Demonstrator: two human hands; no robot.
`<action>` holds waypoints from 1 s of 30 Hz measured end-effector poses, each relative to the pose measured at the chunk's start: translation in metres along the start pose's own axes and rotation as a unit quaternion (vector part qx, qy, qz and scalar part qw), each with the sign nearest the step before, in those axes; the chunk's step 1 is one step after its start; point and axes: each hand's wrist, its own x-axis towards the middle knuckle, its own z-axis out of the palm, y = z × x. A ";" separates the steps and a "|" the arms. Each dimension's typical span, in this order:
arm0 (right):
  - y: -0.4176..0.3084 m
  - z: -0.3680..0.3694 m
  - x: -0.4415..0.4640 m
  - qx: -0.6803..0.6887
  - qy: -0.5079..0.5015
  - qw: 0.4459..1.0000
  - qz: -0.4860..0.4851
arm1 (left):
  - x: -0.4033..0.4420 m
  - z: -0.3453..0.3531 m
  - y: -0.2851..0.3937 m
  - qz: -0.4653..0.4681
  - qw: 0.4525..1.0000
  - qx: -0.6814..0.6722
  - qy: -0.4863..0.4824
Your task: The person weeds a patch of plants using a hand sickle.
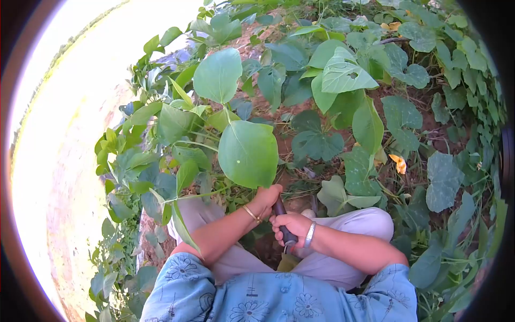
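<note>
A tool with a dark, rounded handle [288, 236] is held slantwise between my knees. My right hand [292, 225] is closed around the middle of this handle, and a thin bit of metal shows at the end nearest my body. My left hand [266, 199] is closed at the handle's far end, its fingers partly hidden. Just beyond it hangs a broad green leaf [248, 154] that touches or overlaps the fingertips. What lies at the tool's far end is hidden by leaves and my hand.
Leafy stems [182, 126] crowd in from the left, one crossing over my left forearm. Lobed vine leaves [444, 182] spread along the right, with an orange flower [398, 163] among them. Brown soil [298, 204] shows beyond my hands. Bright, washed-out ground [70, 177] lies far left.
</note>
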 end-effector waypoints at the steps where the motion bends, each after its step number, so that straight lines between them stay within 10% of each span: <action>1: -0.002 0.002 -0.006 -0.003 -0.013 1.000 -0.004 | -0.005 0.001 0.005 0.029 0.999 -0.003 -0.023; 11: -0.028 0.006 0.005 -0.184 0.033 0.936 -0.298 | -0.030 0.024 0.093 0.314 0.945 0.091 0.002; 17: -0.029 -0.008 0.031 -0.173 0.088 0.956 -0.219 | 0.017 0.018 0.062 0.236 0.969 0.069 0.023; 21: -0.015 -0.014 0.036 -0.033 0.060 0.997 0.026 | 0.049 0.002 -0.003 -0.061 0.997 0.047 -0.002; 30: -0.003 -0.007 0.024 -0.062 0.037 0.997 0.002 | 0.019 -0.003 -0.003 -0.044 0.999 0.012 0.029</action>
